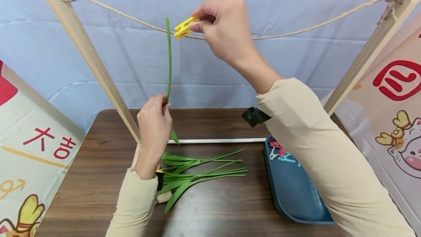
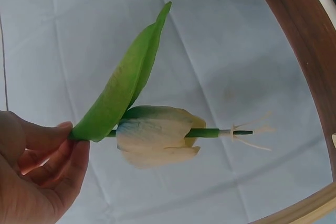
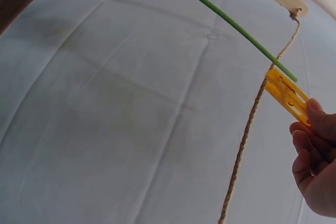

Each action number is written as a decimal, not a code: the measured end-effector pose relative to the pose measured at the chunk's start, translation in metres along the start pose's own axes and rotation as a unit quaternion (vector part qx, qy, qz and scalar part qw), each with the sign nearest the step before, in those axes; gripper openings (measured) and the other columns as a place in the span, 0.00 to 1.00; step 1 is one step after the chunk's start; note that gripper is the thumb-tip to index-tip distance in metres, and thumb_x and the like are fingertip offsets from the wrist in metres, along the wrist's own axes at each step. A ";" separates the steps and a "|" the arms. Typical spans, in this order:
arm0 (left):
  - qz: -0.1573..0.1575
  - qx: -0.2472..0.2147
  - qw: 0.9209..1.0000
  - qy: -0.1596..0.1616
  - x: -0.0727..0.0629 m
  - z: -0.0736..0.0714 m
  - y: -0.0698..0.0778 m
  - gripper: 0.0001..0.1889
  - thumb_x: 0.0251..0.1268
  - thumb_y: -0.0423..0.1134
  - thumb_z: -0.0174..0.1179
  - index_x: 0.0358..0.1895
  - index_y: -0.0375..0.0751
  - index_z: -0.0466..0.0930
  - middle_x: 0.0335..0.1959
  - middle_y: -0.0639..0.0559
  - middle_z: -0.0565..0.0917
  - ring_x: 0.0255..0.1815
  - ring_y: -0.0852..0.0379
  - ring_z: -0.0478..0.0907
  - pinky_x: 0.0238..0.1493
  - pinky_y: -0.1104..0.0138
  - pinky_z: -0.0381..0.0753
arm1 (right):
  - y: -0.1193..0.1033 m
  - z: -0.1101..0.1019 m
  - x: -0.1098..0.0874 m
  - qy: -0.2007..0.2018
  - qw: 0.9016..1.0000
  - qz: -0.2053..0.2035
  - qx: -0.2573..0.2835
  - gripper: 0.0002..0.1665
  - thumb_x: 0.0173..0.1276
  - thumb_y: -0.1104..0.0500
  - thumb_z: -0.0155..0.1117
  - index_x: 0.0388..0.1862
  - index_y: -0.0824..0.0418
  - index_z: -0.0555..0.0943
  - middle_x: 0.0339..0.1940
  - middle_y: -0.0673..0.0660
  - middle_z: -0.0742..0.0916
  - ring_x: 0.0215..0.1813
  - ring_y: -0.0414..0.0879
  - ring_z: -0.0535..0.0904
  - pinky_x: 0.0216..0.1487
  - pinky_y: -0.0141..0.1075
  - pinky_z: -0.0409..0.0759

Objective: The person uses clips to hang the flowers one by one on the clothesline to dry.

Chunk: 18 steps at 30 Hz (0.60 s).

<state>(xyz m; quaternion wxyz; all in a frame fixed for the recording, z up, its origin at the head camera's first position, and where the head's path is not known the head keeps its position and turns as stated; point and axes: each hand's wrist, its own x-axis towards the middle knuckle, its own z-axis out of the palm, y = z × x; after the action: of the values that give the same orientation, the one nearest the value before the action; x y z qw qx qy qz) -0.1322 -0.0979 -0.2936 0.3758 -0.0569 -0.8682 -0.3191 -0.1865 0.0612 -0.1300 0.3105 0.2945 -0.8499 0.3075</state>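
Holding a flower (image 2: 155, 135) and a yellow clothespin (image 1: 184, 28) near a rope (image 3: 241, 150)

A pale blue backdrop (image 1: 204, 72) fills the head view toward 12 o'clock, with the dark wooden tabletop (image 1: 223, 200) below it. Two wooden posts (image 1: 88, 54) stand at 10 and 2 o'clock, and the rope sags between their tops. A thin white rod (image 1: 223, 140) crosses the tabletop. At 4 o'clock sits a blue tray (image 1: 296, 193); toward 6 o'clock lies a bunch of flowers (image 1: 179, 191), stems pointing to 3 o'clock.

Both hands are pinching something. The left hand (image 1: 154, 120), near 8 o'clock, holds the flower between thumb and fingers, its stem pointing to 12 o'clock; the left wrist view shows the whitish bloom and a green leaf. The right hand (image 1: 227, 25), near 12 o'clock, grips the yellow clothespin by its handle end. The clothespin's tip overlaps the rope at 11 o'clock, just beside the stem's end; whether it bites the rope or touches the stem cannot be told. Pink, white and light blue pegs (image 1: 281, 152) lie at the tray's 11 o'clock corner.
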 end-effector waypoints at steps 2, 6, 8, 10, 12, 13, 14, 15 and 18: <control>0.003 -0.001 1.000 0.004 0.001 0.000 0.000 0.05 0.55 0.23 0.59 0.36 0.26 0.79 0.27 0.38 0.80 0.29 0.44 0.78 0.32 0.53 0.74 | 0.000 0.001 0.000 -0.005 1.000 0.010 0.006 0.08 0.62 0.61 0.63 0.34 0.66 0.85 0.33 0.56 0.86 0.31 0.39 0.79 0.32 0.23 0.71; 0.008 -0.001 1.000 0.008 0.004 0.001 0.001 0.06 0.55 0.23 0.59 0.36 0.26 0.80 0.28 0.38 0.80 0.29 0.43 0.78 0.32 0.53 0.75 | -0.003 0.003 0.000 -0.032 0.998 0.041 0.025 0.07 0.61 0.62 0.63 0.32 0.65 0.85 0.32 0.56 0.86 0.30 0.41 0.79 0.30 0.24 0.69; 0.011 -0.001 1.000 0.010 0.004 0.000 0.002 0.06 0.55 0.23 0.59 0.37 0.26 0.80 0.28 0.38 0.81 0.30 0.43 0.78 0.33 0.53 0.75 | -0.003 0.002 0.000 -0.049 0.997 0.058 0.033 0.07 0.61 0.62 0.64 0.31 0.65 0.86 0.31 0.56 0.86 0.29 0.40 0.79 0.29 0.25 0.70; 0.016 0.000 1.000 0.012 0.004 0.000 0.002 0.07 0.55 0.23 0.59 0.37 0.26 0.81 0.28 0.38 0.81 0.30 0.43 0.78 0.33 0.53 0.76 | -0.003 0.002 -0.001 -0.058 0.995 0.069 0.041 0.07 0.60 0.62 0.65 0.30 0.65 0.86 0.30 0.55 0.86 0.27 0.40 0.78 0.28 0.26 0.69; 0.021 0.001 1.000 0.014 0.004 0.001 0.002 0.07 0.55 0.23 0.59 0.38 0.26 0.81 0.29 0.38 0.81 0.30 0.43 0.79 0.33 0.53 0.76 | -0.003 0.001 -0.001 -0.064 0.994 0.074 0.041 0.06 0.59 0.62 0.65 0.30 0.64 0.86 0.29 0.55 0.86 0.27 0.39 0.77 0.29 0.26 0.69; 0.024 0.002 1.000 0.016 0.004 0.001 0.003 0.08 0.55 0.23 0.59 0.38 0.26 0.81 0.28 0.38 0.81 0.30 0.43 0.79 0.33 0.53 0.76 | -0.004 0.001 -0.001 -0.066 0.994 0.078 0.042 0.06 0.59 0.61 0.66 0.30 0.64 0.86 0.29 0.55 0.86 0.27 0.39 0.77 0.29 0.27 0.69; 0.027 0.003 1.000 0.016 0.004 0.001 0.003 0.08 0.55 0.23 0.59 0.39 0.26 0.82 0.28 0.38 0.81 0.30 0.43 0.79 0.33 0.53 0.77 | -0.004 0.001 -0.001 -0.068 0.994 0.080 0.041 0.06 0.59 0.61 0.66 0.30 0.64 0.86 0.29 0.55 0.86 0.27 0.39 0.77 0.29 0.27 0.69; 0.029 0.003 0.999 0.017 0.004 0.001 0.003 0.08 0.55 0.23 0.59 0.39 0.27 0.82 0.28 0.38 0.81 0.30 0.43 0.79 0.33 0.53 0.77 | -0.004 0.001 0.000 -0.071 0.993 0.081 0.039 0.06 0.59 0.61 0.66 0.30 0.64 0.86 0.29 0.55 0.86 0.27 0.39 0.77 0.29 0.27 0.69; 0.031 0.007 0.999 0.022 0.004 0.001 0.004 0.09 0.55 0.23 0.59 0.39 0.27 0.82 0.28 0.38 0.81 0.29 0.43 0.79 0.32 0.53 0.77 | -0.004 0.001 0.000 -0.080 0.992 0.092 0.043 0.06 0.59 0.61 0.66 0.31 0.63 0.86 0.28 0.54 0.86 0.26 0.39 0.76 0.29 0.27 0.69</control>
<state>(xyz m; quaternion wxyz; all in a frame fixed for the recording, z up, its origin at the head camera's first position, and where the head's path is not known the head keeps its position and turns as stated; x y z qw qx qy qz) -0.1335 -0.0946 -0.2891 0.4050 -0.0746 -0.8596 -0.3025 -0.1841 0.0580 -0.1285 0.1986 0.2520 -0.8814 0.3466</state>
